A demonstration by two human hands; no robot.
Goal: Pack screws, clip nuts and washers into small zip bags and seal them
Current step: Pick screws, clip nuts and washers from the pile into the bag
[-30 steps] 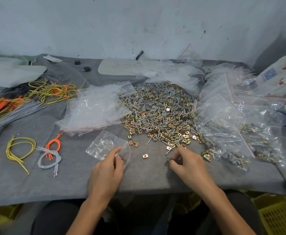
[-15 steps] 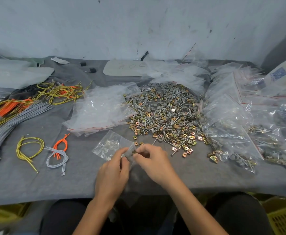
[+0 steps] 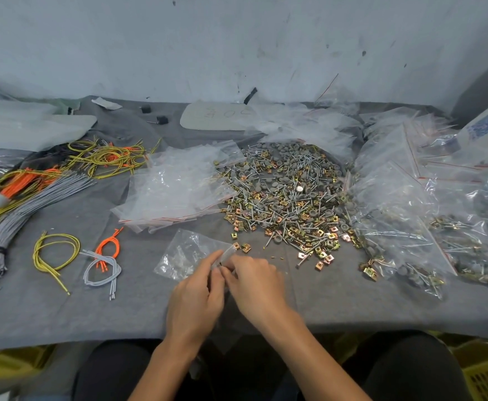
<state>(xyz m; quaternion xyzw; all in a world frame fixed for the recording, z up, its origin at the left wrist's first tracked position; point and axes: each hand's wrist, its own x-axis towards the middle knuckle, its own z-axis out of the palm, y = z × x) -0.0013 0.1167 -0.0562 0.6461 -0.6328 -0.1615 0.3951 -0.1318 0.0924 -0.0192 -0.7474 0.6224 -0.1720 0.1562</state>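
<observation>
Zip bag [image 3: 184, 253] at desk's [image 3: 63, 314] front edge: left hand [image 3: 196, 299] pinches its mouth open, right hand [image 3: 254, 285] at the opening, likely loading it, grip can't tell.

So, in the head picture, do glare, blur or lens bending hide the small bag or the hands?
Head view: soft, even light; white glare on the small zip bag and the filled bags partly hides their contents; wide-angle bending curves the table edge; the left hand and right hand look slightly smeared at the fingers.
</observation>
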